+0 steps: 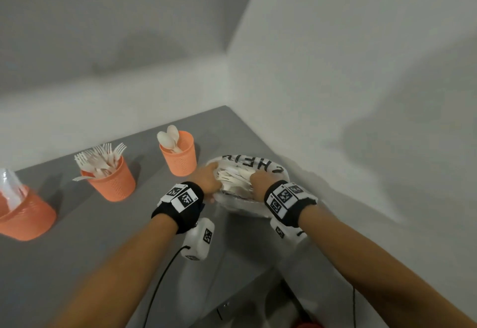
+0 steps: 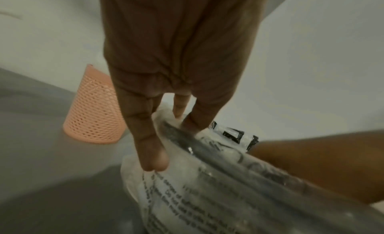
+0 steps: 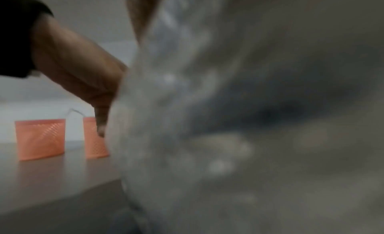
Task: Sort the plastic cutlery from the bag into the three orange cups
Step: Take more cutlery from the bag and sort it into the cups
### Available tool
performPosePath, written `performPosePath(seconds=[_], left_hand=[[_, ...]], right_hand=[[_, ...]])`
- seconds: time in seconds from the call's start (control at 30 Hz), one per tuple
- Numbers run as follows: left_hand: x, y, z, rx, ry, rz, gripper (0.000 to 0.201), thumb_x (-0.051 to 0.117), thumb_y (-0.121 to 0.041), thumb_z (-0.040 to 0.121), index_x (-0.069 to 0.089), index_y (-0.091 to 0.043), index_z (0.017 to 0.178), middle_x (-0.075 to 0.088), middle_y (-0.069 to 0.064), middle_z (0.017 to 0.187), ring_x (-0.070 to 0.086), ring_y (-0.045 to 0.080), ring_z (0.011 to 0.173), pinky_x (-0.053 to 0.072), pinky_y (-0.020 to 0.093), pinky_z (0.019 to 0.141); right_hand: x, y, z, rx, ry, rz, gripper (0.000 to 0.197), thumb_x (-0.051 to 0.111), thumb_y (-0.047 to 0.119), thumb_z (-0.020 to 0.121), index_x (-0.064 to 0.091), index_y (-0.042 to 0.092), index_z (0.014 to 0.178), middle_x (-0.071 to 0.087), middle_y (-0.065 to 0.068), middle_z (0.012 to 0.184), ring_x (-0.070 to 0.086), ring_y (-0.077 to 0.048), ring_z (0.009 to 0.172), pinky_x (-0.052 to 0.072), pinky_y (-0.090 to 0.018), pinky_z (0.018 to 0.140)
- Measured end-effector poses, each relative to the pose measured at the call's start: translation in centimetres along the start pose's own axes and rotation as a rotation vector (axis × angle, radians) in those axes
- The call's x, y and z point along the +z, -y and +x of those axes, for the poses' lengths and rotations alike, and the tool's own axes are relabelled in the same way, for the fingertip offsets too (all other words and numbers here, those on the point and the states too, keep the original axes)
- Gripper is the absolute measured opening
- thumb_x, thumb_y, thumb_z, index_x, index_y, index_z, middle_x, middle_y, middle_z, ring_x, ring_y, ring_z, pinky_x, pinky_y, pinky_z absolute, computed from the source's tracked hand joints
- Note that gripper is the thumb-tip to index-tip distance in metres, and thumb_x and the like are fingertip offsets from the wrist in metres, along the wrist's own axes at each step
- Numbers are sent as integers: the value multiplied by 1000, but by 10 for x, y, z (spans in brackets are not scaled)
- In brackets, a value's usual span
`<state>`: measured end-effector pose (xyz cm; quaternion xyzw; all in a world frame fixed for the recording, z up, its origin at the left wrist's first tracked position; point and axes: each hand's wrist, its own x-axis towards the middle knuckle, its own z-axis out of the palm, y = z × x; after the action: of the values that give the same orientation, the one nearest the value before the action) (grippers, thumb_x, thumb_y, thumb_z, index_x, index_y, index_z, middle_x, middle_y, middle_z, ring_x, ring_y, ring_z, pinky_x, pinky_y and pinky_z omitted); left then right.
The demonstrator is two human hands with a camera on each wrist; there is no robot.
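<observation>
A clear plastic bag (image 1: 258, 165) with black lettering lies at the table's far right and holds several white cutlery pieces (image 1: 235, 175). My left hand (image 1: 209, 179) pinches the bag's left rim between thumb and forefinger (image 2: 153, 162). My right hand (image 1: 259, 181) reaches down into the bag's mouth among the cutlery; its fingers are hidden. Three orange cups stand in a row to the left. The nearest cup (image 1: 179, 157) holds spoons, the middle cup (image 1: 113, 183) holds forks, and the far-left cup (image 1: 23, 216) holds clear pieces. In the right wrist view the blurred bag (image 3: 207, 122) fills most of the picture.
The grey table (image 1: 103, 237) sits in a corner, with white walls behind it and to the right of the bag. Its front edge drops away near the bottom centre. A white sensor box (image 1: 198, 240) with a black cable hangs under my left wrist.
</observation>
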<state>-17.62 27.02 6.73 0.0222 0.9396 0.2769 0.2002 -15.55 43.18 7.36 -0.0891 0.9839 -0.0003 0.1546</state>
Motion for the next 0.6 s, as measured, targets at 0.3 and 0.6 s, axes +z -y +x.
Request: performPosePath(seconds=[0.3, 0.6], left_hand=[[-8, -4, 2, 156, -152, -24, 65, 48, 7, 79, 35, -7, 141, 41, 17, 144, 40, 30, 132, 32, 32, 109], [-4, -16, 14, 187, -149, -24, 62, 54, 2, 82, 40, -12, 140, 44, 11, 143, 42, 26, 132, 34, 33, 110]], right_hand=[[8, -13, 9, 92, -32, 322, 33, 53, 19, 91, 54, 2, 119, 59, -14, 122, 54, -28, 114, 41, -30, 94], [24, -20, 7, 124, -114, 398, 51, 62, 28, 84, 46, 7, 128, 56, -14, 127, 53, -30, 116, 43, -34, 96]])
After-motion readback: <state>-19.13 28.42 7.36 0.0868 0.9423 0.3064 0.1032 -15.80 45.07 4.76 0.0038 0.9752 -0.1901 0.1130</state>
